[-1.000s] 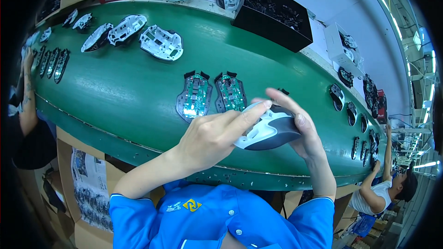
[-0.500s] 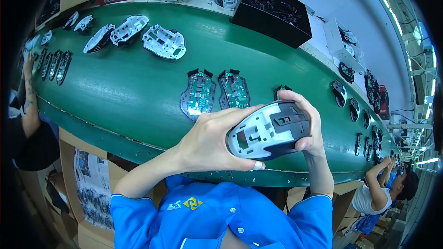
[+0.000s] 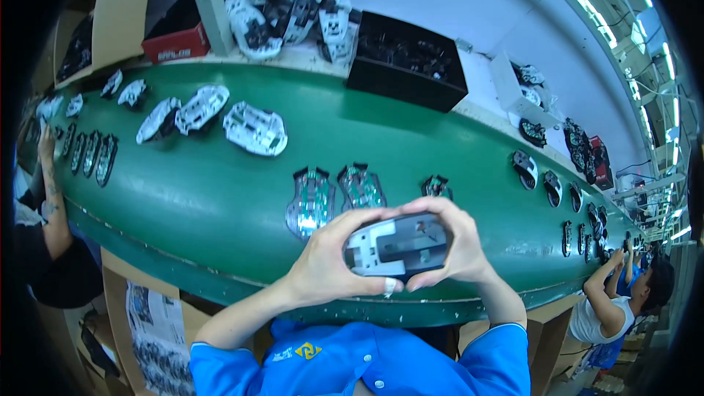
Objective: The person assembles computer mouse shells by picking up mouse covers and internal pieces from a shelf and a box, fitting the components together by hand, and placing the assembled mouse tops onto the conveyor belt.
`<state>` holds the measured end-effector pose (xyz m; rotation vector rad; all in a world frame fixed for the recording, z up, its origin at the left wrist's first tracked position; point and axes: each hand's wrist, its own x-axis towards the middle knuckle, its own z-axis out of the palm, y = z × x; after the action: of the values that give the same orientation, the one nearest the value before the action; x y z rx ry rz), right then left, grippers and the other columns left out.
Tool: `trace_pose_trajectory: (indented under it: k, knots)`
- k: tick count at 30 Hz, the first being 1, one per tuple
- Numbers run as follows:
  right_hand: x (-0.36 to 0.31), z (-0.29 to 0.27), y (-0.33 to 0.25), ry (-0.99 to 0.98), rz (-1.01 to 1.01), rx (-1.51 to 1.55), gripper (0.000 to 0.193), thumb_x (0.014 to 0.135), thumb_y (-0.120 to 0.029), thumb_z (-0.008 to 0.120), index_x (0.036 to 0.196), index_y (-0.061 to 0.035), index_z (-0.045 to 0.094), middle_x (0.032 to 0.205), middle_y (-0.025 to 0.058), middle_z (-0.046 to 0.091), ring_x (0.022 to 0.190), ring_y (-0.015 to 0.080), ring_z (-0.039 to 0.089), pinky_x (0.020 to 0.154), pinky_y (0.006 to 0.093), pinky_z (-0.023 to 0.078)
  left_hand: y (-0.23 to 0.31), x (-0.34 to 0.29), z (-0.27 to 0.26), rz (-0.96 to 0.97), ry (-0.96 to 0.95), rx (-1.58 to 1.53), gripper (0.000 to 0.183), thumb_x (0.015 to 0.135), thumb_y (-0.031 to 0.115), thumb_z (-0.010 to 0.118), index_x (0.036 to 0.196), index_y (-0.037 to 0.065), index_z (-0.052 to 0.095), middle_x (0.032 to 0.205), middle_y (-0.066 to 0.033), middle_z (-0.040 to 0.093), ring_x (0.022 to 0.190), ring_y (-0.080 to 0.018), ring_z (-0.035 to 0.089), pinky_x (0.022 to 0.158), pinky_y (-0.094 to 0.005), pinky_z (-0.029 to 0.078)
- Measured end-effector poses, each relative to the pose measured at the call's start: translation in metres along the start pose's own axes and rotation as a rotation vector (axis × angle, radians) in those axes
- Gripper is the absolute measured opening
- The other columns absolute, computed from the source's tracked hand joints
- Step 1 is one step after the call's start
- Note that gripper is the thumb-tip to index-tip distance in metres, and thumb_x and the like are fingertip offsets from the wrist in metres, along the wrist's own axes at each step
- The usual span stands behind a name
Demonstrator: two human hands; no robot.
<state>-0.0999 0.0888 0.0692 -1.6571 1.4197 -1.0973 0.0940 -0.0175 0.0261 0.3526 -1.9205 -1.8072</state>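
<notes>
Both my hands hold a white and dark grey computer mouse shell [image 3: 389,247] above the near side of the green bench [image 3: 220,213]. My left hand [image 3: 320,262] wraps the white end, with a pale wrapping on one finger. Round the dark end curls my right hand [image 3: 463,248], thumb below and fingers over the top. Slots and cutouts show in the upward face. Just beyond my hands lie black mouse bases with green circuit boards, one at the left [image 3: 311,202], a second beside it [image 3: 361,189], and a third [image 3: 437,186] partly behind my right hand.
White shells [image 3: 255,129] lie at the far left, with a row of narrow circuit-board parts [image 3: 91,154] nearer. A black box [image 3: 407,59] of small parts stands at the back. More mouse parts [image 3: 525,170] spread rightward. Co-workers [image 3: 609,308] are at both sides.
The shell in my hands has tilted and turned, and my right hand now wraps further round its dark end. The view has shifted, so the bench sits lower.
</notes>
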Motion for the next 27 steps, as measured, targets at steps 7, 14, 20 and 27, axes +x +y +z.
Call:
trace_pose_trajectory:
  k: [7,14,20,27]
  knots:
    - [0.064,-0.009,-0.021,-0.239,0.138,0.010,0.084,0.066,-0.031,0.084,0.132,-0.0025,0.040,0.127,0.0161,0.049,0.119,0.0242,0.049,0.092,0.0367,0.049,0.000,0.008,-0.039,-0.294,0.080,-0.389,0.068,0.064,0.013,0.080,0.122,-0.004,0.050,0.095,-0.0086,0.061,0.065,-0.0104,0.059,0.047,-0.0215,0.046]
    - [0.203,-0.117,0.087,0.172,0.059,-0.595,0.036,0.077,-0.016,0.069,0.108,0.0004,0.064,0.096,0.0140,0.068,0.081,0.0193,0.067,0.075,0.0309,0.053,-0.035,0.014,-0.097,-0.399,0.296,-0.981,0.061,0.081,0.052,0.065,0.106,-0.001,0.047,0.091,-0.0054,0.052,0.043,-0.0036,0.037,0.029,-0.0158,0.032]
    - [0.273,-0.144,0.160,0.087,0.497,-0.831,0.024,0.076,-0.025,0.070,0.088,-0.0045,0.071,0.074,0.0136,0.067,0.054,0.0209,0.065,0.047,0.0317,0.054,-0.044,0.022,-0.125,-0.352,0.275,-1.680,0.076,0.076,0.062,0.062,0.119,0.002,0.044,0.107,-0.0088,0.045,0.086,-0.0183,0.049,0.053,-0.0312,0.048]
    - [0.296,-0.131,0.173,0.009,0.587,-0.540,0.022,0.074,-0.016,0.074,0.090,-0.0023,0.070,0.076,0.0064,0.068,0.063,0.0117,0.065,0.047,0.0269,0.056,-0.054,0.031,-0.127,-0.406,0.212,-1.556,0.074,0.082,0.067,0.045,0.128,0.009,0.045,0.114,-0.0109,0.046,0.098,-0.0276,0.045,0.063,-0.0361,0.043]
